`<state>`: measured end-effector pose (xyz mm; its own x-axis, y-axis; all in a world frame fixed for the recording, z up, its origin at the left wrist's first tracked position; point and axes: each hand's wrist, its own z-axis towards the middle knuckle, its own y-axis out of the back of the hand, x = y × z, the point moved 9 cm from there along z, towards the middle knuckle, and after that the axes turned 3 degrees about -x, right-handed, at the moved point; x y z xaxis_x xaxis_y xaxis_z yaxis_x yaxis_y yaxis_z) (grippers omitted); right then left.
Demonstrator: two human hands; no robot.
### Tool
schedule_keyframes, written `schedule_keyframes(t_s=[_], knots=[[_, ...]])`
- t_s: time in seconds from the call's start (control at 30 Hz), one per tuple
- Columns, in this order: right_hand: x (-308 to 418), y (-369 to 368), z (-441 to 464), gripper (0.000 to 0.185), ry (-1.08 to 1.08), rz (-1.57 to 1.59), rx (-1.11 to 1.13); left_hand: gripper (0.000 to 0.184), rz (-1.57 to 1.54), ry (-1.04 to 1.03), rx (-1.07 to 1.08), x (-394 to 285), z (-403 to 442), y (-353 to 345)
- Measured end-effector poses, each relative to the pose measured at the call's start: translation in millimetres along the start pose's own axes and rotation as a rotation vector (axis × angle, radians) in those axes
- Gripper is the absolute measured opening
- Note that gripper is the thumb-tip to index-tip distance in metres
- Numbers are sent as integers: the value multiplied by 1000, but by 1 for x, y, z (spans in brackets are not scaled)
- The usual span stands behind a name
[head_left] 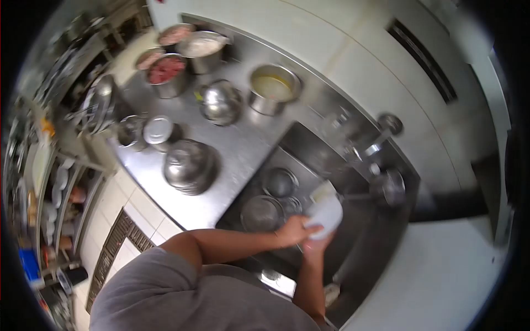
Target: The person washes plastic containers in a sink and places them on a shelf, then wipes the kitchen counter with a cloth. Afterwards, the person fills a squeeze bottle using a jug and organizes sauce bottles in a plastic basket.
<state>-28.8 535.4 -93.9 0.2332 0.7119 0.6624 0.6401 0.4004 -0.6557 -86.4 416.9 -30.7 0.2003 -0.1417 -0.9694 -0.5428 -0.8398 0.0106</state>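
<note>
We hold a white, round, smooth dish (pixel 326 217) between both bare hands over a dark grey metal sink (pixel 359 243). The fingers of our left hand (pixel 294 230) are closed on the near side of the dish, their tips lying over its face; our right hand (pixel 318 243) grips it from below at the lower rim, its fingers partly hidden by the dish. Just beyond the upper rim sits a pale, blocky object (pixel 323 190), too blurred to identify.

To our left in the sink, near the left hand, are a wide round metal pan (pixel 262 214), a smaller dark round metal pan (pixel 280 182) and a little round metal vessel (pixel 291 206). Open room lies to the right of the dish, between our hands and the sink's curved outer side.

The sink's straight left edge borders a stainless steel table (pixel 237 160), with a bare strip running between that edge and a stack of upturned steel bowls (pixel 189 165). Farther out on the table, we find a steel pot of yellowish liquid (pixel 273 87) close to the wall-side edge, a shiny domed metal vessel (pixel 220 102), and a steel pot of red pieces (pixel 167 70) toward the far end.
</note>
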Motion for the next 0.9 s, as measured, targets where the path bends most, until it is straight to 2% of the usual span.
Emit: schedule_keyframes(t_s=[0.03, 0.07, 0.1, 0.13, 0.17, 0.2, 0.23, 0.27, 0.33, 0.37, 0.4, 0.43, 0.47, 0.5, 0.57, 0.63, 0.67, 0.73, 0.77, 0.83, 0.87, 0.9], knots=[[-6, 3, 0, 54, 124, -223, 6, 39, 95, -73, 27, 2, 10, -6], [-35, 29, 2, 57, -29, -38, -62, 40, 135, -88, 63, 11, 18, -13], [-49, 26, -9, 60, -100, 1, -51, 46, 264, -229, 7, 7, 23, -13], [-47, 5, -17, 55, -217, 132, -119, 39, 347, -308, -13, 5, 24, -12], [-49, 0, -19, 51, -287, 102, -98, 35, 402, -364, -44, 16, 28, -11], [-44, 2, -24, 41, -303, -49, -253, 31, 456, -419, -75, 27, 31, -9], [-44, 20, -9, 39, -157, -202, -218, 30, 470, -320, -79, 39, 38, -2], [-28, 21, -8, 41, -106, -310, -231, 30, 488, -218, -86, 47, 44, 7], [-9, 45, 10, 43, -60, -416, -256, 30, 561, -280, -151, 7, 45, 34], [16, 75, 31, 47, 242, -990, -279, 30, 661, -293, -175, -1, 47, 49], [25, 90, 43, 51, 549, -1554, -280, 29, 805, -392, -227, -11, 49, 67], [18, 125, 56, 51, 538, -1543, -291, 26, 898, -346, -216, -16, 54, 86], [6, 169, 69, 53, 366, -1653, -409, 25, 1008, -393, -288, -16, 59, 108], [-7, 200, 72, 55, 184, -1752, -518, 23, 1181, -318, -287, -29, 63, 123], [-28, 230, 57, 56, -210, -1700, -680, 17, 1348, -152, -297, -15, 80, 164], [-82, 286, 63, 57, -331, -1951, -375, 30, 1340, 83, -253, 10, 95, 199], [-95, 305, 66, 57, -330, -1944, -372, 30, 1347, 81, -255, 4, 98, 195], [-106, 345, 52, 57, -365, -1606, -654, 52, 1177, -93, -562, -41, 85, 192], [-104, 345, 52, 57, -372, -1601, -656, 52, 1183, -92, -557, -46, 83, 182], [-83, 320, 64, 54, -212, -1567, -584, 72, 1055, -570, -557, -82, 65, 135], [-72, 302, 68, 54, -211, -1574, -577, 73, 947, -561, -361, -69, 70, 108], [-74, 272, 74, 54, -223, -1407, -433, 74, 835, -549, -169, -49, 72, 79]])
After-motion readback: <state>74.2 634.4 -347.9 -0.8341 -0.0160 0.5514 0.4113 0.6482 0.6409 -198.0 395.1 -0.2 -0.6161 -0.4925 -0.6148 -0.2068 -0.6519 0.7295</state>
